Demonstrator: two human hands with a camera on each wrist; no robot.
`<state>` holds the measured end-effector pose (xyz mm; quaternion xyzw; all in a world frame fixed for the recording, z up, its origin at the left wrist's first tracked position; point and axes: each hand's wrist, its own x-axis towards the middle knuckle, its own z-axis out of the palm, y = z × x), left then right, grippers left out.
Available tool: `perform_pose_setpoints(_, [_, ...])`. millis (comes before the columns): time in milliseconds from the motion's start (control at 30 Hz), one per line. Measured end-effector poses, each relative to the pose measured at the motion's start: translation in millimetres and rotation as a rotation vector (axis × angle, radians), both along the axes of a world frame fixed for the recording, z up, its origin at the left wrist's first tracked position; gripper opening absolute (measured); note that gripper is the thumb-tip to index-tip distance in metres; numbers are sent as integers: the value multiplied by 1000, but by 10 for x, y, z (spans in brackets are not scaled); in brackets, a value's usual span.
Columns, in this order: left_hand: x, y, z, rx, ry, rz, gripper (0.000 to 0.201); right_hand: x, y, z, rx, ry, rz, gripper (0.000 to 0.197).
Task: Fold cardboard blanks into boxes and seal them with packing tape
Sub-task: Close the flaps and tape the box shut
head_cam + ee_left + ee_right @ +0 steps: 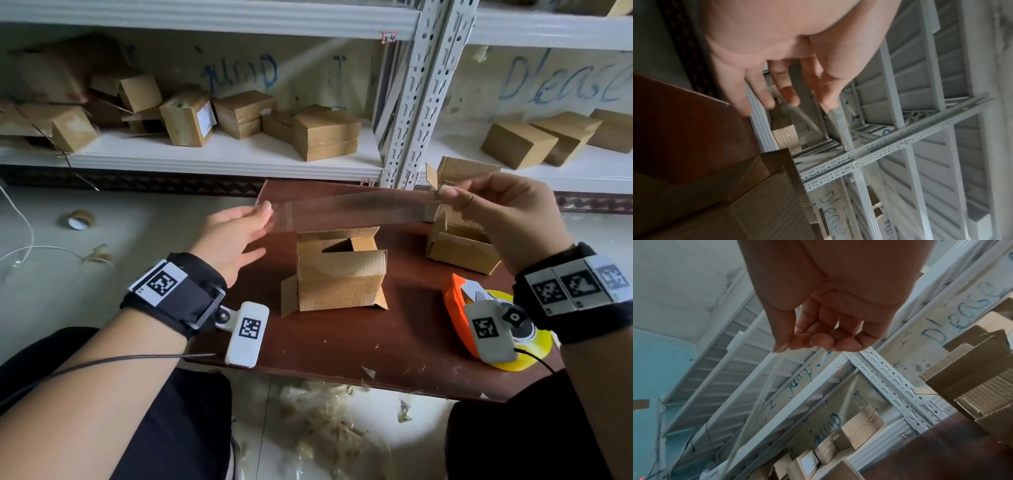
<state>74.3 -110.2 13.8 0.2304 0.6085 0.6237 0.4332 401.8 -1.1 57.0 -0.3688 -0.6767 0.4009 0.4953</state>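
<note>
A strip of clear packing tape (pixel 356 209) is stretched level between my two hands, just above a small cardboard box (pixel 339 284) on the brown table (pixel 342 346). The box's top flaps stand partly raised, leaving a gap. My left hand (pixel 267 214) pinches the strip's left end at the thumb tip, the other fingers spread straight. My right hand (pixel 447 195) pinches the right end with curled fingers. In the wrist views the tape (pixel 835 116) trails from the left hand (pixel 809 100), and the tape (pixel 764 386) runs down from the right hand (pixel 807 344).
An orange and yellow tape dispenser (pixel 457 308) lies on the table under my right wrist. A second open box (pixel 459 243) stands at the table's back right. Sealed boxes (pixel 325 137) fill the white shelves behind. A tape roll (pixel 80 219) and scraps lie on the floor.
</note>
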Motion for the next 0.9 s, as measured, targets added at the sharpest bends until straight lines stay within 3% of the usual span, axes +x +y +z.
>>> perform_pose_setpoints(67, [46, 14, 49, 107, -69, -3, 8, 48, 46, -15, -14, -9, -50, 15])
perform_pose_setpoints(200, [183, 135, 142, 313, -381, -78, 13, 59, 96, -57, -87, 19, -87, 16])
perform_pose_setpoints(367, [352, 413, -10, 364, -569, -33, 13, 58, 131, -103, -200, 70, -104, 15])
perform_pose_setpoints(633, [575, 631, -385, 243, -496, 174, 22, 96, 274, -334, -413, 67, -189, 15])
perform_pose_setpoints(733, [618, 599, -503, 184, -456, 247, 12, 61, 300, -387, -477, 77, -192, 15])
perform_pose_setpoints(900, [596, 529, -653, 140, -499, 292, 13, -71, 366, -508, -575, 110, -182, 8])
